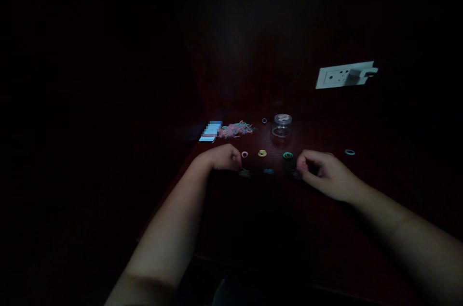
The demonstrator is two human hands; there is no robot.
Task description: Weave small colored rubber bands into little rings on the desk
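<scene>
My left hand is closed at the left of the small bands, its fingertips by a dim pale bunch; what it holds, if anything, is hidden. My right hand has thumb and fingers pinched together beside a dark pinkish bunch; I cannot make out what is between them. Between the hands lie a pink band, yellow bands, green bands and a blue bunch. A tangled heap of pink and green bands lies farther back.
A lit phone lies left of the heap. A clear lidded jar stands behind the green bands, with a purple band to its left. One bluish band lies at the right. A wall socket holds a plug.
</scene>
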